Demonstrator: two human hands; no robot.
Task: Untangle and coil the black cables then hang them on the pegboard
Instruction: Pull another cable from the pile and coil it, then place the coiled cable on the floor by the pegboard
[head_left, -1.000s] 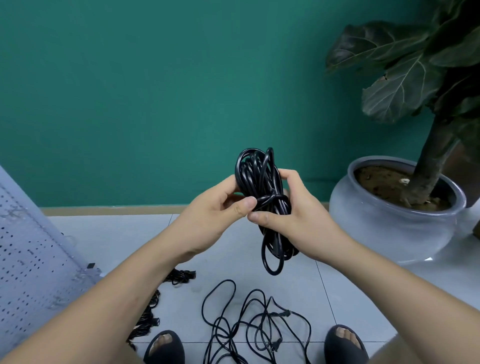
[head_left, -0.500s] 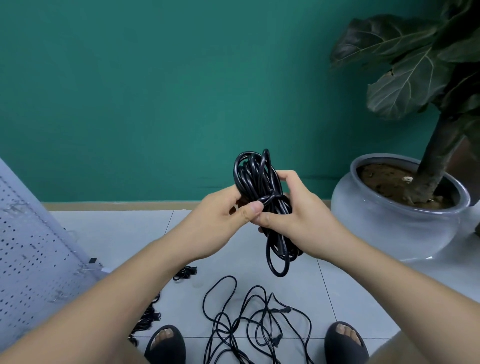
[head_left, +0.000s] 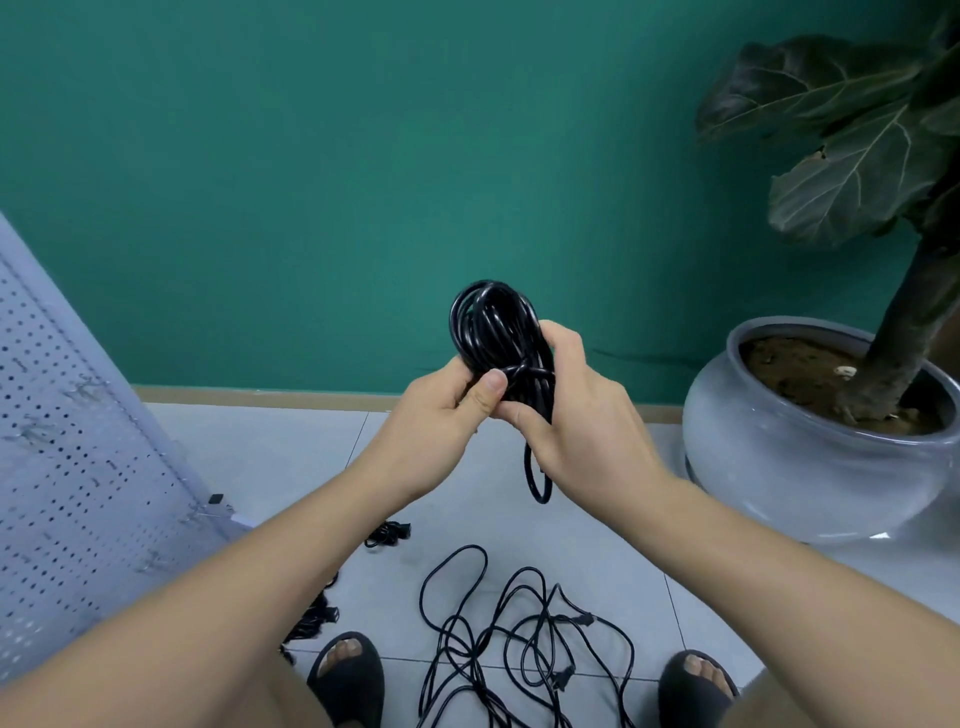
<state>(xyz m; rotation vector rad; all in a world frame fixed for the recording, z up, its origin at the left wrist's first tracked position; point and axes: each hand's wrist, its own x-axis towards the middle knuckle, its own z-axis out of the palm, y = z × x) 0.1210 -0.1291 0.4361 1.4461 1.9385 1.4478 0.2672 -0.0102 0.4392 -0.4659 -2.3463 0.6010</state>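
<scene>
Two bare hands meet at mid-frame, well to the left of the grey plant pot (head_left: 810, 467), and both hold one coiled cable (head_left: 485, 325). The left hand (head_left: 436, 421) comes in from the lower left on an outstretched forearm. Its fingers curl behind the bundle and its thumb (head_left: 488, 389) presses on the turns wrapped around the bundle's waist. The right hand (head_left: 582, 415) reaches in from the pot's side, palm turned towards the left hand. Its fingers curl over the coil's right edge and its thumb lies under the wrapped waist, just beside the left thumb. The wrists sit level, with the knuckles of both hands angled upward.

The coil stands roughly upright in this grip. Its top loops rise above the fingers against the green wall, and one narrow loop hangs below the right palm.

Left of the pot and lower, loose black cables (head_left: 519, 623) lie tangled on the pale floor tiles between two feet in dark sandals (head_left: 348, 680). Farther left from the pot, a small tied bundle (head_left: 387, 535) rests on the floor, and more dark bundles (head_left: 317, 618) show partly under the left forearm. The white pegboard (head_left: 78, 441) leans at the side of the scene opposite the pot, and I cannot tell whether anything hangs on it.
</scene>
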